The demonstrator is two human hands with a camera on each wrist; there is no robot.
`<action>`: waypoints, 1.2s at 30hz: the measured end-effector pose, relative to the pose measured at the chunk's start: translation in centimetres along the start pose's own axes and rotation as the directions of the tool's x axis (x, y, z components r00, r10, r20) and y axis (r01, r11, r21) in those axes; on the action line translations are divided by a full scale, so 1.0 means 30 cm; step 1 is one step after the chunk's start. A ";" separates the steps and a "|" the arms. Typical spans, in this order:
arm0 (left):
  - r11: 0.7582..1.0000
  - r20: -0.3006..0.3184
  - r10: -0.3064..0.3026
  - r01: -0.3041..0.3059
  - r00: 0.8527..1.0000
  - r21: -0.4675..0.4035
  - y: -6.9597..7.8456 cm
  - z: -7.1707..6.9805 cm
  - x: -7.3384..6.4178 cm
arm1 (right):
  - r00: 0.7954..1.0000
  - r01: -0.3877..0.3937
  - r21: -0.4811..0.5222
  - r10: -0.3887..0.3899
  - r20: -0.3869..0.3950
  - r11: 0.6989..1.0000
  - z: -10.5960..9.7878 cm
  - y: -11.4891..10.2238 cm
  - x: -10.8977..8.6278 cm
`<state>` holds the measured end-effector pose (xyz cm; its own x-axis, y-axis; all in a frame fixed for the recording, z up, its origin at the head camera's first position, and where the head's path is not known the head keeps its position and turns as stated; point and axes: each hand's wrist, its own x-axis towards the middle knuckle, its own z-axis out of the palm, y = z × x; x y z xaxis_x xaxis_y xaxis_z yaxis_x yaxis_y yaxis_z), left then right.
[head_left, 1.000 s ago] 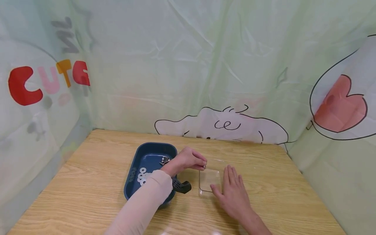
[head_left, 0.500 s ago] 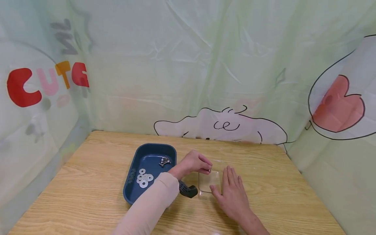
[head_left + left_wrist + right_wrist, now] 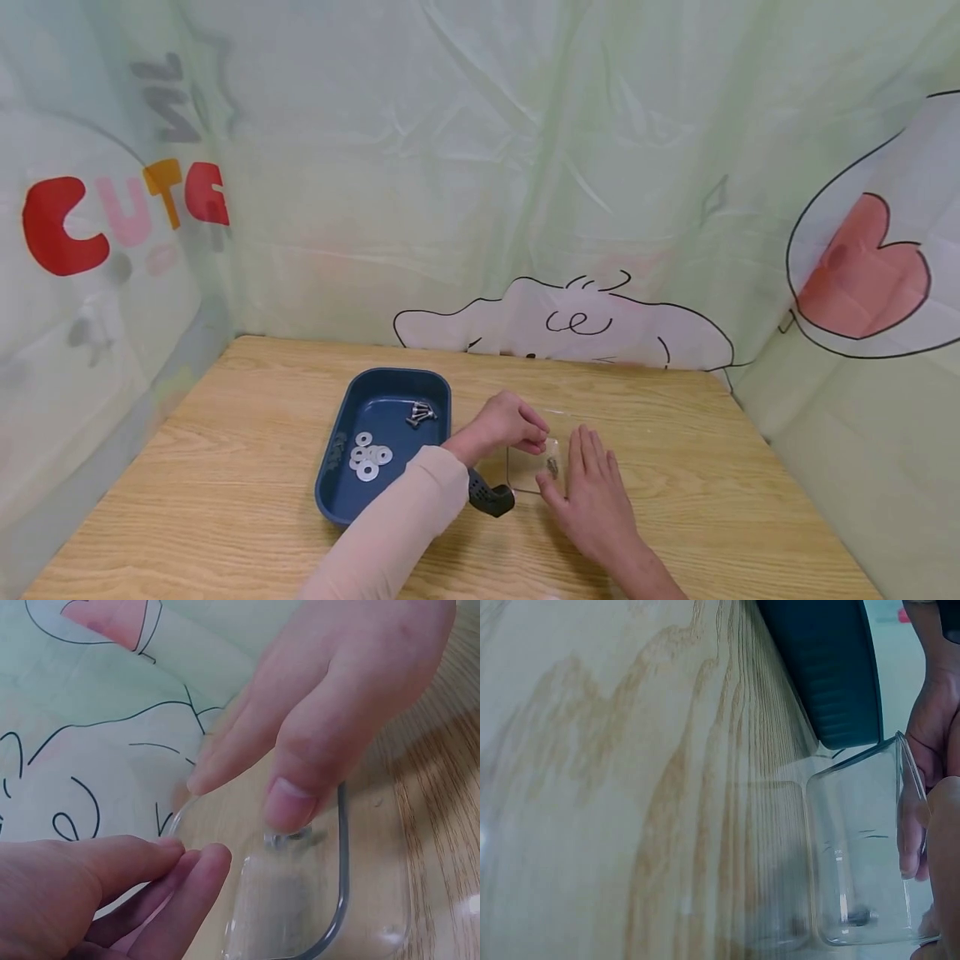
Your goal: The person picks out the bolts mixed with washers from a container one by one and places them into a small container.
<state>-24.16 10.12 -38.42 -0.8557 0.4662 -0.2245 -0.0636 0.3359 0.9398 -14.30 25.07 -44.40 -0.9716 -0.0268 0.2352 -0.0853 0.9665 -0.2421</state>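
Note:
A clear, straight-sided box (image 3: pixel 509 468) stands on the table. My left hand (image 3: pixel 510 425) hovers at its left far rim, thumb and fingertips close together with nothing visible between them. Inside the box lies a small metal screw (image 3: pixel 552 466), seen through the wall in the right wrist view as a dark blurred bolt shape (image 3: pixel 860 916). My right hand (image 3: pixel 597 496) rests along the right side of the box, fingers straight, thumb over the near rim. In the left wrist view the right thumb covers part of the rim (image 3: pixel 343 855).
Left of the box sits a blue tray (image 3: pixel 324 467) holding several screws (image 3: pixel 421 412) and several flat washers (image 3: pixel 367 470). A black curved piece (image 3: pixel 491 497) on my left wrist hangs between tray and box. A printed curtain (image 3: pixel 480 208) borders the wooden table (image 3: pixel 697 483).
My left hand moves right and slightly nearer over the box and lets go of the screw, which now lies inside. The right hand stays at the box's side.

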 end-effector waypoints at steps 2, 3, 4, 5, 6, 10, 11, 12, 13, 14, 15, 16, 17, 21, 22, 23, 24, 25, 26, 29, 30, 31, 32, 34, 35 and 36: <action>1.000 0.004 -0.001 0.001 1.000 -0.003 -0.001 -0.004 -0.002 | 1.000 -0.001 -0.006 0.001 0.002 1.000 0.000 -0.001 0.000; 1.000 0.006 0.000 0.000 1.000 -0.004 0.000 -0.008 -0.003 | 1.000 -0.001 -0.007 0.001 0.001 1.000 0.000 -0.002 0.000; 1.000 0.009 0.001 -0.001 1.000 -0.006 0.000 -0.011 -0.005 | 1.000 -0.001 -0.009 0.001 0.001 1.000 0.000 -0.002 0.002; 1.000 0.011 0.002 -0.002 1.000 -0.007 0.001 -0.015 -0.007 | 1.000 0.000 -0.011 0.000 0.000 1.000 0.000 -0.003 0.002; 1.000 0.013 0.002 -0.001 1.000 -0.014 0.001 -0.020 -0.009 | 1.000 0.000 -0.013 0.000 0.000 1.000 0.000 -0.004 0.004; 0.999 0.017 0.002 -0.001 1.000 -0.033 0.000 -0.036 -0.012 | 1.000 -0.003 -0.008 0.003 0.011 1.000 -0.002 -0.008 0.006; 0.999 0.017 0.004 -0.003 1.000 -0.038 -0.002 -0.040 -0.011 | 1.000 -0.002 -0.008 0.003 0.011 1.000 -0.002 -0.009 0.007; 0.999 0.017 0.003 -0.003 1.000 -0.044 -0.002 -0.043 -0.010 | 1.000 -0.001 -0.009 0.001 0.011 1.000 -0.002 -0.009 0.006; 0.999 0.016 0.002 -0.001 1.000 -0.047 -0.001 -0.047 -0.011 | 1.000 0.002 -0.012 -0.001 0.011 1.000 -0.003 -0.009 0.006; 0.999 0.018 0.000 0.001 1.000 -0.052 -0.001 -0.051 -0.011 | 1.000 0.005 -0.015 -0.005 0.007 1.000 -0.004 -0.008 0.006; 0.999 0.016 -0.001 0.002 1.000 -0.051 0.001 -0.056 -0.012 | 1.000 0.006 -0.019 -0.006 0.006 1.000 -0.005 -0.008 0.007; 0.999 0.016 -0.001 0.002 1.000 -0.053 0.002 -0.061 -0.013 | 1.000 0.007 -0.021 -0.007 0.007 1.000 -0.007 -0.007 0.007; 0.999 0.015 -0.001 0.002 1.000 -0.054 0.002 -0.068 -0.015 | 1.000 0.008 -0.019 -0.008 0.006 1.000 -0.010 -0.007 0.008; 0.998 0.012 0.006 -0.005 1.000 -0.063 0.003 -0.098 -0.026 | 1.000 0.000 0.006 0.000 0.025 1.000 -0.018 -0.006 0.010; 0.998 0.012 0.009 -0.009 1.000 -0.067 0.002 -0.106 -0.029 | 1.000 -0.001 0.013 0.001 0.029 1.000 -0.019 -0.005 0.010; 0.998 0.011 0.011 -0.011 1.000 -0.069 0.002 -0.113 -0.033 | 1.000 -0.001 0.017 0.001 0.030 1.000 -0.020 -0.005 0.011; 0.997 0.011 0.016 -0.015 1.000 -0.069 0.003 -0.120 -0.038 | 1.000 0.000 0.016 -0.001 0.028 1.000 -0.021 -0.005 0.012; 0.997 0.008 0.020 -0.019 1.000 -0.077 0.003 -0.126 -0.041 | 1.000 0.005 0.013 -0.005 0.021 1.000 -0.023 -0.006 0.013; 0.997 0.005 0.023 -0.023 1.000 -0.080 0.003 -0.132 -0.044 | 1.000 0.011 0.013 -0.011 0.011 1.000 -0.027 -0.008 0.015; 0.995 -0.002 0.033 -0.033 0.999 -0.095 0.005 -0.148 -0.048 | 0.999 0.039 0.007 -0.039 -0.024 0.999 -0.039 -0.020 0.022; 0.994 -0.003 0.033 -0.033 0.999 -0.102 0.005 -0.153 -0.049 | 0.998 0.050 0.007 -0.050 -0.035 0.999 -0.044 -0.027 0.024; 0.993 -0.004 0.031 -0.032 1.000 -0.112 0.005 -0.157 -0.049 | 0.997 0.060 0.010 -0.060 -0.042 0.998 -0.049 -0.034 0.026; 0.993 -0.004 0.030 -0.030 1.000 -0.115 0.004 -0.162 -0.051 | 0.997 0.069 0.016 -0.068 -0.045 0.998 -0.053 -0.043 0.027; 0.992 -0.005 0.028 -0.029 1.000 -0.123 0.001 -0.173 -0.056 | 0.996 0.083 0.022 -0.082 -0.044 0.996 -0.060 -0.059 0.027; 0.992 -0.007 0.027 -0.028 1.000 -0.125 0.000 -0.179 -0.059 | 0.995 0.087 0.025 -0.086 -0.043 0.996 -0.063 -0.068 0.027; 0.991 -0.009 0.025 -0.026 1.000 -0.129 -0.001 -0.184 -0.062 | 0.995 0.089 0.027 -0.088 -0.037 0.996 -0.065 -0.075 0.027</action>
<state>-25.39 4.71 -36.62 -0.8616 0.4670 -0.1986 -0.1072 0.2150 0.9707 -14.45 23.36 -41.82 -0.9515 -0.1027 0.2901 -0.1778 0.9528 -0.2459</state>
